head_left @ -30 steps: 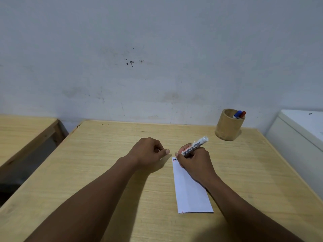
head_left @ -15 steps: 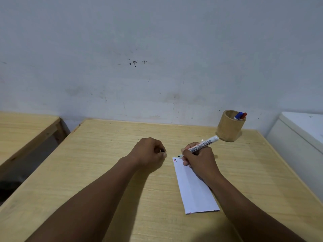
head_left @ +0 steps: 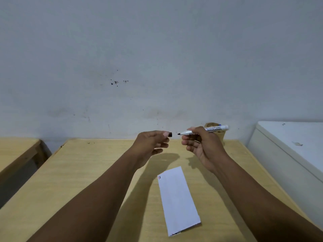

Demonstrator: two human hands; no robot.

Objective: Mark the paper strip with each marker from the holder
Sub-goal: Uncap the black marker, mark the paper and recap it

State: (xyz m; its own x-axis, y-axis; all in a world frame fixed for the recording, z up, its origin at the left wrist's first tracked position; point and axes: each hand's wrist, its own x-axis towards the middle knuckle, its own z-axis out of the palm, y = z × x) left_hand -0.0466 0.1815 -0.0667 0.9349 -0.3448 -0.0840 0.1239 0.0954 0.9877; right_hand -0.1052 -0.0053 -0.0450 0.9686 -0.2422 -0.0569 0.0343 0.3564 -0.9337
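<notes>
The white paper strip [head_left: 178,199] lies on the wooden table [head_left: 87,172], with small red and dark marks at its far left corner. My right hand [head_left: 202,145] is raised above the table, holding a white marker [head_left: 206,130] level, its black tip pointing left. My left hand [head_left: 150,142] pinches the dark cap [head_left: 170,134] a short gap from that tip. The wooden holder [head_left: 221,135] stands at the back of the table, mostly hidden behind my right hand; a blue marker end peeks out.
A white cabinet [head_left: 288,151] stands close along the table's right side. A second wooden table [head_left: 15,151] sits to the left across a gap. A grey wall runs right behind the table.
Both hands have lifted off the paper strip. The marker swung from writing on the strip to level in the air, and my left hand brought the cap up near its tip.
</notes>
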